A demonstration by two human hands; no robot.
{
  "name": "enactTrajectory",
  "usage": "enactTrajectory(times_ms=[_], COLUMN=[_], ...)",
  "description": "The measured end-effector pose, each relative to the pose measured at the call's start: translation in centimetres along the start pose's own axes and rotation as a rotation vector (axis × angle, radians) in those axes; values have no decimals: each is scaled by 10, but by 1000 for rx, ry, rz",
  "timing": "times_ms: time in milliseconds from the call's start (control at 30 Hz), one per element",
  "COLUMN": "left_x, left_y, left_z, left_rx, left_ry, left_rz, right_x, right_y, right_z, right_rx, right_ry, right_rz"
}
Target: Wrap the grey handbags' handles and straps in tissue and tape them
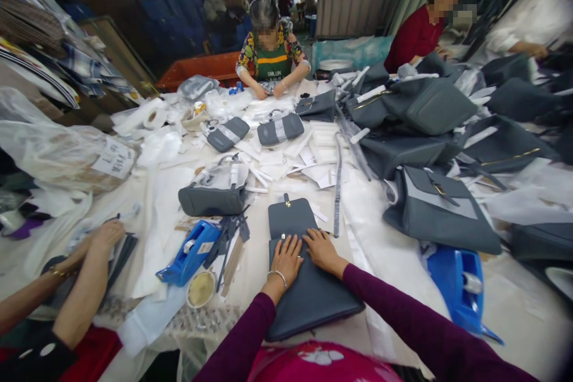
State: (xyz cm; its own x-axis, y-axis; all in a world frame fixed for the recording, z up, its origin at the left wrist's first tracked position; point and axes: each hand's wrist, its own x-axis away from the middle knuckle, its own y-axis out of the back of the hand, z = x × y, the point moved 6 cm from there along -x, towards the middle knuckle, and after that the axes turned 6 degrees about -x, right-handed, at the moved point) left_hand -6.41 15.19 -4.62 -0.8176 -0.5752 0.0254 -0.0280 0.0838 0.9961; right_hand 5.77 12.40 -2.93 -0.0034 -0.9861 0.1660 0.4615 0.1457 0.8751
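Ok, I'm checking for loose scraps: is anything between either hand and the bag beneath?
Nothing visible: the left hand and right hand both lie flat on the bag. Under the palms, I can't tell.

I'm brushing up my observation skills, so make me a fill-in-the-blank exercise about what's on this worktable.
The wearer's left hand rests on the grey bag, and so does the ____ hand.
Of the wearer's two wrists, only the ____ one shows a bracelet.
The tape dispensers on either side of the bag are ____ in colour.
The round tub sits close to the dispenser on the picture's ____ side.

Missing words: right; left; blue; left.
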Motion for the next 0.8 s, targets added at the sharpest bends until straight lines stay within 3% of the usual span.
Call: enactTrajectory(times_ms=[100, 233, 400, 633, 733, 800], left_x=[2, 4, 1, -6, -8, -9], left_y=[3, 2, -9, -7, -9, -12], left_z=[-3, -3, 4, 8, 10, 11], left_rx=[-20, -59, -118, -84, -68, -74], left_ry=[46, 86, 72, 37, 58, 72], left_rz=[-29, -49, -80, -108, -55, -40], right_x=[-29, -70, -93, -74, -54, -28], right_y=[11, 10, 8, 29, 50, 76], right_z=[22, 56, 63, 48, 60, 80], right_rx=[-70, -90, -41, -85, -138, -300], right_ry=[147, 272, 168, -48, -62, 13], right_rz=[36, 152, 253, 205, 110, 91])
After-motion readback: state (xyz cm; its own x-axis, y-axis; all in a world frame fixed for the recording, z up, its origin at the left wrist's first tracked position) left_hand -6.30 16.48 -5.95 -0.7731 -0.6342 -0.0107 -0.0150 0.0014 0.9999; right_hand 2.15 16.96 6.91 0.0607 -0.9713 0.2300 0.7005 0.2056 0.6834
